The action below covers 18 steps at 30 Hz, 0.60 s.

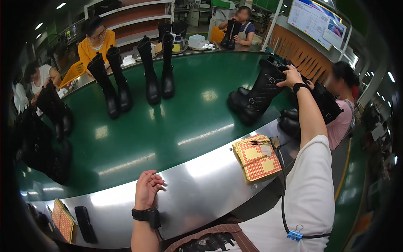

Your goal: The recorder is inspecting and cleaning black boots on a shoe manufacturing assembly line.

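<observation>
My right hand [291, 77] reaches far out to the right, its fingers curled round the upper shaft of a tall black boot [268, 80]. That boot has buckled straps and quilted stitching; it leans on the green work surface [180, 122] close beside a second boot [243, 91], which it partly hides. My left hand [149, 187] rests palm up at the near metal edge [197, 176], fingers loosely bent and nothing in them. Nearest my right forearm are more black boots [289, 119], partly covered by my arm.
Two pairs of black boots [154, 80] stand at the far side, more boots [46, 143] at the left. A banded stack of dotted sticker sheets [258, 161] with pens lies on the metal edge. A phone [85, 224] lies near left. Co-workers [98, 42] sit around the surface.
</observation>
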Each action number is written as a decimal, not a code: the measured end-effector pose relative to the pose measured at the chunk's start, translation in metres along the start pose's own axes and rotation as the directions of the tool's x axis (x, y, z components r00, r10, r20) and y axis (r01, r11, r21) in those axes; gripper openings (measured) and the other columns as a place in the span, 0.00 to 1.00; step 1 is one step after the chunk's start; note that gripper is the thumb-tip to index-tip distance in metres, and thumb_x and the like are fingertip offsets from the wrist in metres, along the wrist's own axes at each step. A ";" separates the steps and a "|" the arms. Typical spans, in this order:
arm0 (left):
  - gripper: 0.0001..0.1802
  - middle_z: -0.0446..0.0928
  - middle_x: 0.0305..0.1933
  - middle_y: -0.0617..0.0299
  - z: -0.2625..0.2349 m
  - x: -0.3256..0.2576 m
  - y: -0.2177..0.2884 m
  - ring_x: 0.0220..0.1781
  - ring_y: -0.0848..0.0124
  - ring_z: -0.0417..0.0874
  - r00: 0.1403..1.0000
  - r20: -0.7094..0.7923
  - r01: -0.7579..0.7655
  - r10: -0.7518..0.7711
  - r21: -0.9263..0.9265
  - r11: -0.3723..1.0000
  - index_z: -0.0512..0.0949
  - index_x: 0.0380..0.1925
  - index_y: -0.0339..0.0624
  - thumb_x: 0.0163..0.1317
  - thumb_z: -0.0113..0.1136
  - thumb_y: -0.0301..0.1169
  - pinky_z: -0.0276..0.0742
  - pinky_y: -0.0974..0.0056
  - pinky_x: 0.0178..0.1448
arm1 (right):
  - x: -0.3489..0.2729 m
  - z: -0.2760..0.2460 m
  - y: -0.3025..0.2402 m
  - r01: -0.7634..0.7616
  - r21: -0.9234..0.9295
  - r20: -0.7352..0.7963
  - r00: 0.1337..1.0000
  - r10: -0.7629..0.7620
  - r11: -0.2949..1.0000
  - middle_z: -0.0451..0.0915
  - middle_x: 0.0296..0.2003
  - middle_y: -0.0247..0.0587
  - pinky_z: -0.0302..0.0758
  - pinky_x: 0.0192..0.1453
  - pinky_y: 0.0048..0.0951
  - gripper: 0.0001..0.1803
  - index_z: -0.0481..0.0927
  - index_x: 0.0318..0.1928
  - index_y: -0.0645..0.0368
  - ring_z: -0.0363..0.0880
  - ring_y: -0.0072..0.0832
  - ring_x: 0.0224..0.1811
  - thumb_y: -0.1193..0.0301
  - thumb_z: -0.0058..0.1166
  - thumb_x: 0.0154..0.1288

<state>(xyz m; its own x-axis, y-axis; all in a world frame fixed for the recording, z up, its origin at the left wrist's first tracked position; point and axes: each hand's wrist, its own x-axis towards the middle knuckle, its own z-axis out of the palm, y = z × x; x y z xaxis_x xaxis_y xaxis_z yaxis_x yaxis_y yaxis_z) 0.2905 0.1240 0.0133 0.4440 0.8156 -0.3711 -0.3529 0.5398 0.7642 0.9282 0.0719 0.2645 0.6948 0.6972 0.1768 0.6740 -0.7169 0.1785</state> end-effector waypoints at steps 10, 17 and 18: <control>0.09 0.79 0.34 0.58 0.005 -0.003 0.001 0.35 0.67 0.84 1.000 0.006 -0.003 0.003 0.006 1.000 0.72 0.45 0.38 0.73 0.48 0.32 0.79 0.68 0.36 | 0.016 -0.002 -0.025 0.223 0.096 0.065 0.971 -0.229 0.970 0.74 0.61 0.50 0.71 0.66 0.35 0.44 0.79 0.58 0.64 0.74 0.41 0.61 0.58 0.81 0.40; 0.14 0.78 0.36 0.58 0.013 -0.004 -0.014 0.34 0.70 0.83 0.989 0.042 -0.147 0.141 0.233 0.961 0.72 0.51 0.36 0.67 0.58 0.27 0.82 0.68 0.33 | -0.101 -0.074 -0.113 0.461 -0.040 -0.241 0.856 -0.456 0.886 0.80 0.44 0.49 0.76 0.56 0.39 0.31 0.86 0.48 0.59 0.79 0.43 0.51 0.57 0.76 0.43; 0.16 0.78 0.37 0.59 0.022 -0.009 -0.015 0.34 0.72 0.82 0.987 0.046 -0.157 0.151 0.358 0.920 0.72 0.52 0.36 0.66 0.60 0.26 0.81 0.69 0.34 | -0.125 -0.097 -0.119 0.486 -0.068 -0.280 0.829 -0.484 0.871 0.81 0.44 0.49 0.76 0.55 0.39 0.30 0.86 0.48 0.59 0.80 0.43 0.51 0.56 0.75 0.44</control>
<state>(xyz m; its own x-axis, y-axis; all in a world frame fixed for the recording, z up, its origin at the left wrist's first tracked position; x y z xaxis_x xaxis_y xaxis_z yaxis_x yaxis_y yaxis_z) 0.3097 0.1040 0.0167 0.4232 0.8772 -0.2268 -0.1001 0.2941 0.9505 0.7366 0.0708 0.3147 0.1794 0.9262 0.3316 0.9077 -0.2858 0.3072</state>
